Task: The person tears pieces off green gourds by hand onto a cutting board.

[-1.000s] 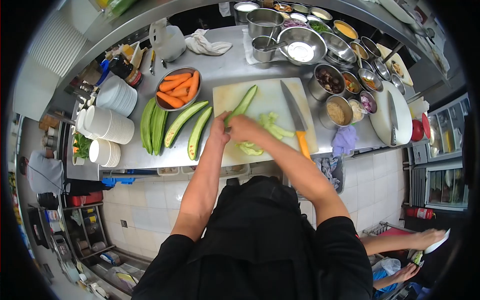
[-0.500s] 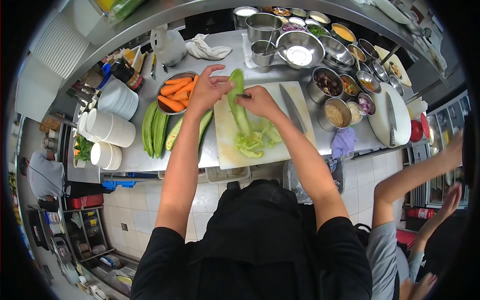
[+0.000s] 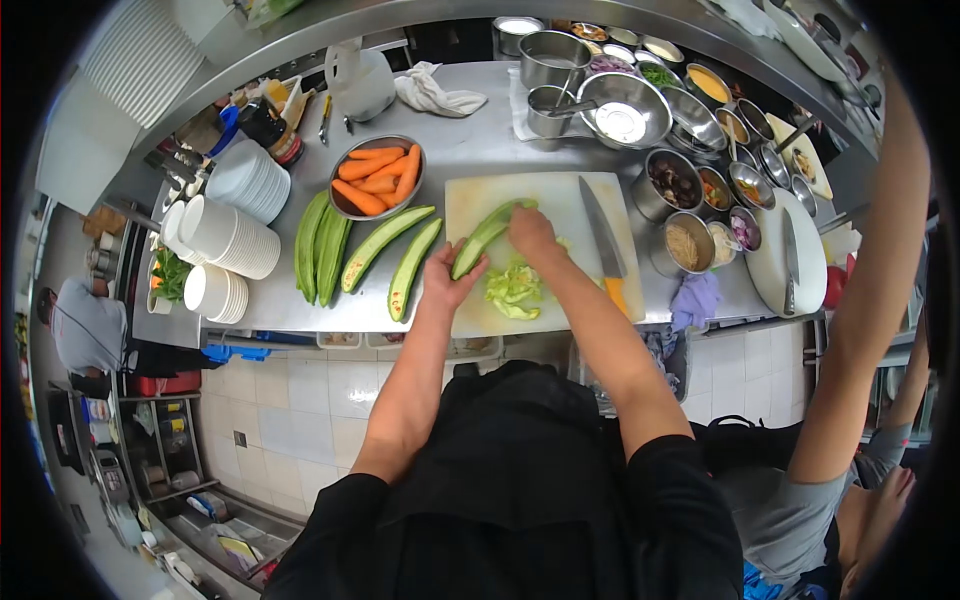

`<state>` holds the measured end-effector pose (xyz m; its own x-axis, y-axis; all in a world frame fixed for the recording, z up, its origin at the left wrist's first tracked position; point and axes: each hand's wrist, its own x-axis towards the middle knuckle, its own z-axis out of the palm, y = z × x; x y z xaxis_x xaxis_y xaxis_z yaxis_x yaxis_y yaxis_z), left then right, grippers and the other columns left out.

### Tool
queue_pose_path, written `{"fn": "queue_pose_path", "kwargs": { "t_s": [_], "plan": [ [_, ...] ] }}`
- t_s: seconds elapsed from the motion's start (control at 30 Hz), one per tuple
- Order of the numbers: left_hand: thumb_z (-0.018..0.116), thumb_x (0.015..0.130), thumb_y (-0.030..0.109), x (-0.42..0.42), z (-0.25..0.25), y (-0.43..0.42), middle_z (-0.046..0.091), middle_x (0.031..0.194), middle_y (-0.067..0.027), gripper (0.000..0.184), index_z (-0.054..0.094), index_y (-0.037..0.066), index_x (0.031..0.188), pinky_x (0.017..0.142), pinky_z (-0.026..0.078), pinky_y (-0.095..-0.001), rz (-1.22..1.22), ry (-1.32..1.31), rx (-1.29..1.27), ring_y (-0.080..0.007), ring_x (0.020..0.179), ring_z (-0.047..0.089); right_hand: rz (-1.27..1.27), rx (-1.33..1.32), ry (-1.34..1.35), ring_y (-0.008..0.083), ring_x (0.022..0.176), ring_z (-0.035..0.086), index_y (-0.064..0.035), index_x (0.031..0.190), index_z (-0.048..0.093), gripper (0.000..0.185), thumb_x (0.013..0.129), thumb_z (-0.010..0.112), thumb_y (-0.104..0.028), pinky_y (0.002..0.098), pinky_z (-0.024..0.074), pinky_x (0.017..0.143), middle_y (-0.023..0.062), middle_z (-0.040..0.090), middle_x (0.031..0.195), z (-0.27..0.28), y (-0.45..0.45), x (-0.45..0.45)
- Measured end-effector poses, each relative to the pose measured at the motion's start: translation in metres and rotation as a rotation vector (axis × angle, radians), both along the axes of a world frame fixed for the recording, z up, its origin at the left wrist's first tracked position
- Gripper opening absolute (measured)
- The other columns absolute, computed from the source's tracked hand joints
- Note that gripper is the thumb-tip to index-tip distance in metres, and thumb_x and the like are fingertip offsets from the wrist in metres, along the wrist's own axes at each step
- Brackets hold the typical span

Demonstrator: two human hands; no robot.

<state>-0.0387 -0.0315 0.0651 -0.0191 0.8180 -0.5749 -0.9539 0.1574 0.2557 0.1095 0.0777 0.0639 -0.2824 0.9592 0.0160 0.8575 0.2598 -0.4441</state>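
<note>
On the white cutting board (image 3: 475, 312), a long green gourd half (image 3: 485, 238), like a bitter melon, lies at a slant. My left hand (image 3: 456, 274) grips its near end, fingers wrapped underneath. At its far end my right hand (image 3: 533, 232) is closed; whatever sits inside those fingers is hidden. Pale green scraped pulp (image 3: 513, 290) is heaped just below the gourd. A large knife (image 3: 602, 228) with a yellow handle rests along the board's right side. Left of the board lie two cut gourd halves (image 3: 385, 246) with reddish seeds showing, beside more green gourds (image 3: 322, 245).
A metal bowl of carrots (image 3: 376, 178) stands behind the cut halves. White bowls (image 3: 230, 235) are stacked at left. Metal bowls (image 3: 620, 115) and pots of ingredients fill the back right, near a purple cloth (image 3: 693, 300). A co-worker's arm (image 3: 868, 270) reaches up at right.
The gourd half came down from upright to slanted on the board. My left hand moved from its top to its near end; my right hand shifted right and nearer. The co-worker's arm rose.
</note>
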Motion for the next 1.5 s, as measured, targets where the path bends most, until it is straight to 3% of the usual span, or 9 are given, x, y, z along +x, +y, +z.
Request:
{"fn": "queue_pose_path", "kwargs": {
  "t_s": [0.2,0.3,0.5,0.7,0.87,0.97,1.07,1.37,1.5],
  "plan": [
    [0.038,0.094,0.016,0.010,-0.024,0.017,0.053,0.114,-0.0149,0.029,0.046,-0.002,0.115,0.091,0.044,-0.0427,0.063,0.067,0.003,-0.0304,0.108,0.050,0.494,0.119,-0.322,0.0293,0.077,0.064,-0.0035,0.076,0.066,0.014,0.071,0.055,-0.011,0.0396,0.0508,0.066,0.0148,0.065,0.078,0.043,-0.015,-0.025],
    [0.040,0.094,0.017,0.010,-0.021,0.017,0.055,0.110,-0.0136,0.028,0.048,0.000,0.115,0.090,0.046,-0.0396,0.012,0.096,-0.015,-0.0263,0.104,0.053,0.647,0.101,-0.173,0.0298,0.072,0.064,-0.0033,0.075,0.066,0.012,0.069,0.056,-0.009,0.0388,0.0507,0.062,0.0154,0.064,0.075,0.050,-0.041,-0.028],
    [0.040,0.093,0.016,0.008,-0.044,0.015,0.058,0.106,-0.0127,0.023,0.052,0.001,0.106,0.089,0.047,-0.0364,-0.126,0.039,0.063,-0.0214,0.100,0.056,0.556,0.196,-0.110,0.0299,0.063,0.063,-0.0036,0.073,0.065,0.010,0.067,0.059,-0.009,0.0371,0.0504,0.055,0.0153,0.064,0.069,0.048,-0.078,-0.012],
    [0.043,0.093,0.016,0.015,-0.038,0.015,0.057,0.105,-0.0140,0.022,0.051,0.001,0.107,0.084,0.048,-0.0378,-0.104,0.065,0.082,-0.0242,0.097,0.056,0.185,0.110,-0.315,0.0262,0.062,0.063,-0.0077,0.073,0.065,0.009,0.069,0.059,-0.014,0.0368,0.0494,0.054,0.0109,0.063,0.067,0.033,-0.018,0.003],
    [0.048,0.091,0.016,0.021,-0.027,0.017,0.058,0.101,-0.0128,0.025,0.050,0.001,0.111,0.077,0.050,-0.0388,-0.058,0.042,-0.038,-0.0243,0.093,0.057,0.283,0.208,-0.349,0.0251,0.072,0.065,-0.0080,0.076,0.067,0.012,0.072,0.061,-0.017,0.0359,0.0515,0.060,0.0088,0.066,0.078,0.013,-0.066,-0.037],
    [0.051,0.089,0.015,0.005,-0.066,0.017,0.057,0.104,-0.0125,0.028,0.050,0.001,0.113,0.080,0.049,-0.0388,-0.191,-0.041,0.178,-0.0250,0.095,0.056,0.326,-0.041,-0.360,0.0254,0.075,0.065,-0.0078,0.076,0.067,0.012,0.072,0.062,-0.018,0.0358,0.0514,0.061,0.0088,0.066,0.079,0.051,-0.097,-0.047],
    [0.051,0.088,0.014,0.020,-0.020,0.009,0.057,0.107,-0.0126,0.029,0.050,0.000,0.114,0.082,0.049,-0.0386,-0.086,0.076,0.043,-0.0252,0.096,0.056,0.318,0.046,-0.305,0.0257,0.073,0.065,-0.0070,0.077,0.067,0.013,0.071,0.063,-0.018,0.0357,0.0515,0.060,0.0085,0.065,0.075,0.059,-0.078,-0.026],
    [0.049,0.089,0.013,0.021,-0.027,0.011,0.056,0.108,-0.0140,0.028,0.051,-0.002,0.113,0.086,0.046,-0.0380,-0.047,0.152,-0.001,-0.0249,0.097,0.055,0.226,0.070,-0.370,0.0269,0.071,0.065,-0.0051,0.074,0.066,0.019,0.069,0.068,-0.023,0.0355,0.0516,0.060,0.0123,0.065,0.077,0.006,-0.064,-0.033],
    [0.048,0.089,0.012,0.022,-0.046,0.018,0.056,0.108,-0.0143,0.028,0.051,-0.001,0.114,0.087,0.046,-0.0380,-0.087,0.114,0.039,-0.0244,0.098,0.055,0.240,-0.012,-0.267,0.0272,0.071,0.065,-0.0046,0.074,0.066,0.018,0.068,0.068,-0.022,0.0364,0.0519,0.061,0.0140,0.065,0.077,0.053,-0.065,-0.008]
  ]
}}
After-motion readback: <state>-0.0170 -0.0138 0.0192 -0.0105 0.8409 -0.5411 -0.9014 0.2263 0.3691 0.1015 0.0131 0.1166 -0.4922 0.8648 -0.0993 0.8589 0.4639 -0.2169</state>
